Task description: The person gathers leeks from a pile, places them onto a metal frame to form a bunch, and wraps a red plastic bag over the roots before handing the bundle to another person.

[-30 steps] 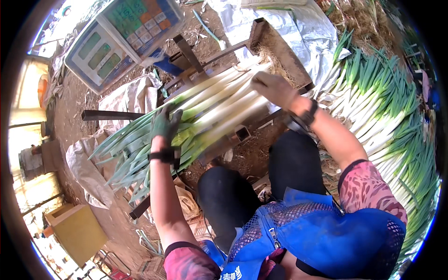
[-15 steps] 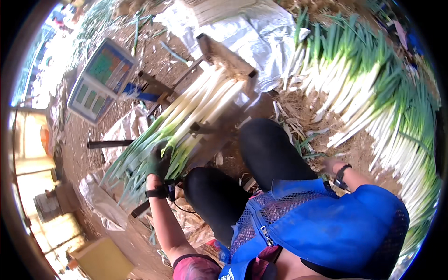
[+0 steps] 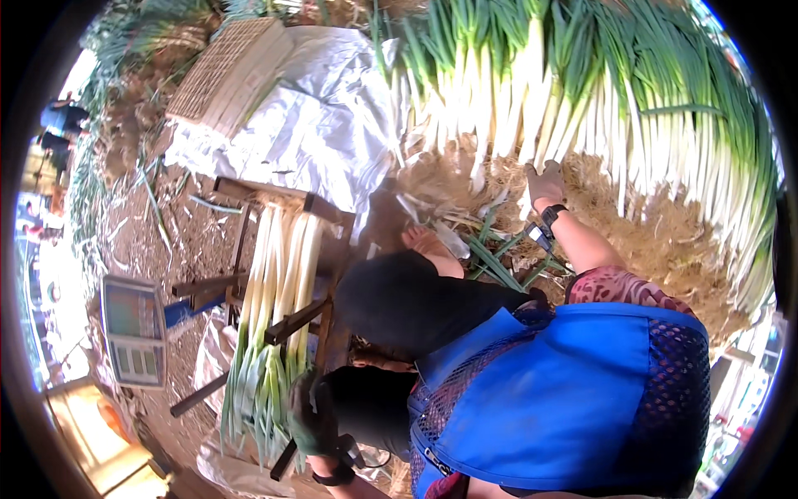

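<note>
A bunch of long green onions [image 3: 287,258] lies in a wooden and metal rack [image 3: 295,323], white ends away from me and green leaves toward me. Beside the leaf end is my left hand [image 3: 312,416] in a dark glove, fingers loosely extended, with nothing visible in it. My right hand [image 3: 546,185], in a pale glove, reaches out to the root ends of a long row of green onions [image 3: 573,108] on the ground. Its thumb and fingers are apart near one white stalk, and no firm grip shows.
A digital scale [image 3: 135,333] stands left of the rack. Beyond it a white plastic sheet [image 3: 320,108] carries a stack of pale flat strips [image 3: 229,75]. Loose green leaves [image 3: 495,262] and roots litter the soil by my bare foot [image 3: 432,245].
My view has turned to the right. My right hand has reached forward from beside my knee to the onion row. My left hand has come off the leaves toward my knee.
</note>
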`<control>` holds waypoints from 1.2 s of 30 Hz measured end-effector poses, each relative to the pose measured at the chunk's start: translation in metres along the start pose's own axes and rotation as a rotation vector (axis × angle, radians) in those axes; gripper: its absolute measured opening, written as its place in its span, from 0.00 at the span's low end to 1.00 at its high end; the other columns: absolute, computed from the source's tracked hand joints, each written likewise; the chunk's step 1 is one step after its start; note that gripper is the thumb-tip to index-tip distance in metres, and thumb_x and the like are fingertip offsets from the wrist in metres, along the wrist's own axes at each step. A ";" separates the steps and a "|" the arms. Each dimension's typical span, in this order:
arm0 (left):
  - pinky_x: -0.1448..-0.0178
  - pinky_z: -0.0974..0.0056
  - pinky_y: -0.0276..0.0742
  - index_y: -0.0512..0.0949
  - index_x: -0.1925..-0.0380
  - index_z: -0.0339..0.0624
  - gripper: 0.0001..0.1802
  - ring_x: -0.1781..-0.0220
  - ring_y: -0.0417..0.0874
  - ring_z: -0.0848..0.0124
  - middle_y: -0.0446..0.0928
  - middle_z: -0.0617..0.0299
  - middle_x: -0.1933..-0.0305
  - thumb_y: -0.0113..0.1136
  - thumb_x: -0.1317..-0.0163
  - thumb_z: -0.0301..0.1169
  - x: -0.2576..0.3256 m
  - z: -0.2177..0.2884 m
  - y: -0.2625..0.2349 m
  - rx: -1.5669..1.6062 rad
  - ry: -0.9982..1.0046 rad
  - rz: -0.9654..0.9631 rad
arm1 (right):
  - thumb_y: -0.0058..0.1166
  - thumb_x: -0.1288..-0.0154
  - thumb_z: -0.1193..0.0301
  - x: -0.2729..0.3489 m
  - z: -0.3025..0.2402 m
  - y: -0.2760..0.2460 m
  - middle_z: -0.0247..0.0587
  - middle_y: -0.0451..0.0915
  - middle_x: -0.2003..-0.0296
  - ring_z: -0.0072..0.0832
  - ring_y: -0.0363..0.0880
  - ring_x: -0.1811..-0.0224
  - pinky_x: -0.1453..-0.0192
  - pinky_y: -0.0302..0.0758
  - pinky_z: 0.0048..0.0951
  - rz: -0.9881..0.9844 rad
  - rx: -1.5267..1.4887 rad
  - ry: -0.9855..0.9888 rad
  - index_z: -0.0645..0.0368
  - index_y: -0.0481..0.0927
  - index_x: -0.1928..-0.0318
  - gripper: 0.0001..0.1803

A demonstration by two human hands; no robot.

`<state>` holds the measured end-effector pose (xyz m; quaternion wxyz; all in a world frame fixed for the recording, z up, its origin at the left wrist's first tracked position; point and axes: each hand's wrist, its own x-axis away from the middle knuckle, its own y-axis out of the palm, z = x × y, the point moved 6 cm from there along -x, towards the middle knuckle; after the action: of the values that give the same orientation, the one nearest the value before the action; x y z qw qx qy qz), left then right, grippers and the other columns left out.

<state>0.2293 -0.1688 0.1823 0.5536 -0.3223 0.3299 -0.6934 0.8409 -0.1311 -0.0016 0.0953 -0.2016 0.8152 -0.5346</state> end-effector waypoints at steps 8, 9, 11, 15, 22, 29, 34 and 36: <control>0.46 0.55 0.76 0.78 0.52 0.36 0.13 0.50 0.81 0.51 0.80 0.47 0.53 0.57 0.38 0.24 -0.026 0.026 0.032 0.025 -0.022 -0.027 | 0.56 0.39 0.45 -0.011 0.048 0.112 0.60 0.70 0.39 0.46 0.73 0.38 0.38 0.72 0.39 -0.252 0.299 0.173 0.73 0.59 0.34 0.48; 0.46 0.55 0.76 0.78 0.52 0.36 0.13 0.50 0.81 0.51 0.80 0.47 0.53 0.57 0.38 0.24 -0.041 0.043 0.043 0.092 0.058 -0.049 | 0.56 0.40 0.45 -0.075 0.113 0.112 0.58 0.73 0.41 0.45 0.74 0.40 0.39 0.72 0.39 -0.093 0.333 0.190 0.72 0.63 0.36 0.46; 0.47 0.56 0.77 0.79 0.53 0.37 0.13 0.51 0.82 0.52 0.81 0.49 0.53 0.58 0.39 0.24 -0.039 0.045 0.044 0.055 0.144 -0.053 | 0.57 0.40 0.44 -0.098 0.112 0.135 0.56 0.76 0.43 0.44 0.77 0.42 0.40 0.73 0.39 -0.085 0.268 0.189 0.71 0.67 0.37 0.44; 0.47 0.55 0.77 0.79 0.53 0.41 0.13 0.51 0.82 0.51 0.81 0.50 0.53 0.58 0.39 0.25 -0.032 0.068 0.039 0.055 0.035 -0.074 | 0.58 0.40 0.44 -0.059 0.086 0.157 0.54 0.78 0.45 0.44 0.78 0.44 0.41 0.73 0.39 -0.168 -0.063 0.131 0.69 0.70 0.39 0.43; 0.53 0.56 0.79 0.80 0.52 0.43 0.14 0.53 0.83 0.53 0.82 0.51 0.55 0.59 0.37 0.32 -0.024 0.065 0.034 -0.031 0.060 -0.012 | 0.65 0.41 0.53 -0.056 0.123 0.074 0.47 0.82 0.48 0.43 0.80 0.48 0.43 0.72 0.39 -0.177 -0.558 0.143 0.61 0.77 0.41 0.34; 0.44 0.53 0.75 0.78 0.51 0.47 0.17 0.47 0.79 0.52 0.80 0.52 0.51 0.58 0.39 0.37 -0.015 0.063 0.046 0.017 -0.048 -0.059 | 0.57 0.41 0.46 -0.035 0.073 0.106 0.49 0.79 0.46 0.50 0.75 0.42 0.39 0.71 0.44 -0.303 0.162 0.163 0.55 0.72 0.37 0.37; 0.56 0.55 0.79 0.78 0.51 0.44 0.16 0.57 0.83 0.51 0.81 0.51 0.56 0.59 0.38 0.36 -0.025 0.072 0.051 0.005 0.172 -0.066 | 0.67 0.45 0.59 -0.151 0.173 0.183 0.45 0.78 0.45 0.49 0.77 0.48 0.48 0.75 0.44 -0.136 -0.472 0.474 0.58 0.72 0.39 0.35; 0.55 0.55 0.79 0.78 0.51 0.44 0.17 0.56 0.83 0.51 0.81 0.51 0.55 0.60 0.38 0.36 -0.014 0.067 0.051 -0.048 0.101 -0.058 | 0.67 0.45 0.57 -0.104 0.141 0.202 0.45 0.78 0.45 0.46 0.76 0.48 0.48 0.75 0.43 -0.259 -0.493 0.462 0.58 0.71 0.38 0.36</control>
<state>0.3148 -0.1706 0.1784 0.5080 -0.3097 0.3644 -0.7164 0.9406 -0.1335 -0.2497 -0.2114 -0.1943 0.8873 -0.3608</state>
